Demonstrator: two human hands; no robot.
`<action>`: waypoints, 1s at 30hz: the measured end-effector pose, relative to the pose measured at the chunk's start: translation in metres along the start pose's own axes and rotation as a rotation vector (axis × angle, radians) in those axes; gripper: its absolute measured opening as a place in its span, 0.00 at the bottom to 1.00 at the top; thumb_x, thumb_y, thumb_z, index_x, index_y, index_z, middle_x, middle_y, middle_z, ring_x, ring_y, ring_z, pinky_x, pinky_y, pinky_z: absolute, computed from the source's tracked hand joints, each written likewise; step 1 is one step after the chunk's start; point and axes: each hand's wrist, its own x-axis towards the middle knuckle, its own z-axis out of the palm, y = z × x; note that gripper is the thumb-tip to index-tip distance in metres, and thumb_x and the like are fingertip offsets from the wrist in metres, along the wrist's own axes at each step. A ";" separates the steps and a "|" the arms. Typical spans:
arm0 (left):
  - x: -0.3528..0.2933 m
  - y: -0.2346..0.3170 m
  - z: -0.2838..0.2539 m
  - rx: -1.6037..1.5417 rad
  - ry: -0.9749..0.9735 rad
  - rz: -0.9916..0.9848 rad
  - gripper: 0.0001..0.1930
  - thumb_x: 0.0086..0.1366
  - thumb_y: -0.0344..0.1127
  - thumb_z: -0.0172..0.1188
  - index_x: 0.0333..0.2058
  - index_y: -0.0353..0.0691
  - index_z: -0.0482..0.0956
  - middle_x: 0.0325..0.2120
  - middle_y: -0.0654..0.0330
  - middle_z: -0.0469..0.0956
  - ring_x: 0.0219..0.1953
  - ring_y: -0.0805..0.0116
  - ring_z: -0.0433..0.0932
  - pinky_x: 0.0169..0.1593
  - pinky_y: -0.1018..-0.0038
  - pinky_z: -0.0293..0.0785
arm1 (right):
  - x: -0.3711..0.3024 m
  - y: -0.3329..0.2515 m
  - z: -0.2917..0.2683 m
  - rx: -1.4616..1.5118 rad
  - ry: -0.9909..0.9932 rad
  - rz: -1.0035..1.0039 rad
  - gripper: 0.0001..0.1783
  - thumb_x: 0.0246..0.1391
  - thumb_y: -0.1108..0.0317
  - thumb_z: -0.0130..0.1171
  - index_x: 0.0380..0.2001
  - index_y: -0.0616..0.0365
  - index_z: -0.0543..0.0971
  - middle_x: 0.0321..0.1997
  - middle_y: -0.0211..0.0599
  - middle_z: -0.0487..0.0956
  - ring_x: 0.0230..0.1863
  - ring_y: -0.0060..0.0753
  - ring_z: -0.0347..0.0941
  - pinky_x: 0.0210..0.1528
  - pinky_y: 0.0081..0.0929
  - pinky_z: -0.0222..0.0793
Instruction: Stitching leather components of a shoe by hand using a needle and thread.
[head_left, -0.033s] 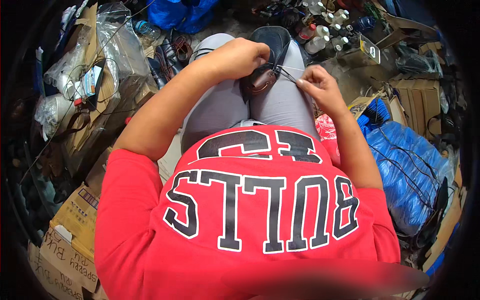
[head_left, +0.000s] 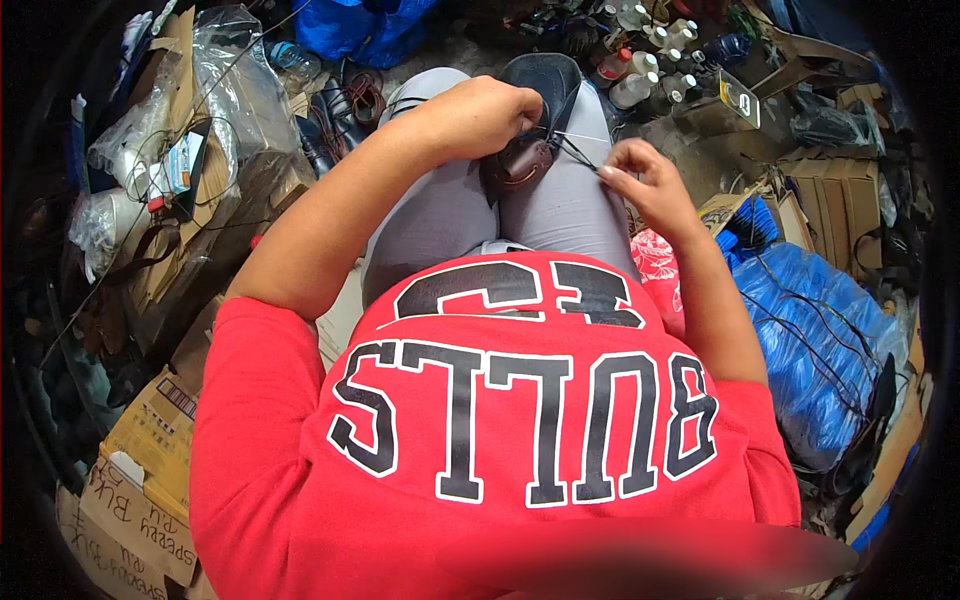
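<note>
A dark brown leather shoe [head_left: 524,160] with a black insole rests between my grey-trousered thighs, its brown toe toward me. My left hand [head_left: 488,115] is closed beside the shoe's opening, its fingertips pinching a short dark strand of the lace at the shoe's middle. On the other side my right hand [head_left: 648,185] pinches the black lace [head_left: 578,152] between thumb and fingers, holding it stretched out from the shoe. A thin pale line, perhaps a thread, runs from the lace's knot toward the right thigh. My left fingertips are partly hidden.
Several bottles [head_left: 640,85] stand beyond my right knee. A blue plastic-wrapped bundle [head_left: 810,350] and cardboard [head_left: 835,205] lie to the right. On the left are clear plastic wrap [head_left: 225,70], dark shoes [head_left: 335,120] and a yellow box [head_left: 155,440]. A blue bag [head_left: 365,30] sits ahead.
My right hand has shifted very slightly outward and toward me with the lace. The left hand and shoe look almost the same.
</note>
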 end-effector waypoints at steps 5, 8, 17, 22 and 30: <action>0.007 0.002 -0.006 0.005 -0.141 -0.028 0.07 0.61 0.33 0.54 0.37 0.40 0.75 0.29 0.51 0.79 0.32 0.51 0.78 0.35 0.66 0.72 | -0.008 -0.006 -0.023 0.218 0.012 0.034 0.08 0.53 0.69 0.58 0.34 0.61 0.75 0.30 0.26 0.71 0.33 0.16 0.64 0.37 0.15 0.62; 0.007 0.000 -0.002 -0.050 -0.124 -0.029 0.07 0.61 0.34 0.55 0.37 0.41 0.75 0.28 0.51 0.79 0.32 0.53 0.78 0.35 0.67 0.71 | 0.006 0.004 -0.008 0.123 0.048 -0.058 0.12 0.49 0.66 0.63 0.38 0.57 0.79 0.36 0.28 0.70 0.34 0.18 0.64 0.36 0.15 0.61; -0.002 -0.009 0.006 -0.160 -0.078 -0.071 0.07 0.62 0.34 0.55 0.37 0.42 0.75 0.28 0.53 0.78 0.31 0.56 0.77 0.36 0.69 0.70 | 0.001 -0.010 -0.010 0.236 -0.027 0.037 0.08 0.44 0.67 0.66 0.25 0.57 0.78 0.35 0.26 0.67 0.33 0.17 0.62 0.37 0.16 0.60; 0.001 -0.006 0.002 -0.157 -0.108 -0.061 0.07 0.62 0.34 0.54 0.38 0.43 0.74 0.30 0.53 0.78 0.32 0.56 0.76 0.37 0.68 0.70 | 0.029 -0.008 -0.048 -0.011 0.173 -0.133 0.09 0.47 0.66 0.62 0.28 0.59 0.77 0.37 0.30 0.69 0.38 0.22 0.68 0.38 0.16 0.63; -0.001 -0.006 -0.003 -0.086 -0.126 -0.060 0.07 0.61 0.35 0.54 0.38 0.43 0.74 0.30 0.51 0.78 0.33 0.52 0.77 0.37 0.66 0.71 | 0.031 -0.032 -0.033 -0.666 0.108 -0.376 0.09 0.50 0.59 0.58 0.29 0.53 0.80 0.34 0.34 0.78 0.41 0.40 0.73 0.47 0.38 0.63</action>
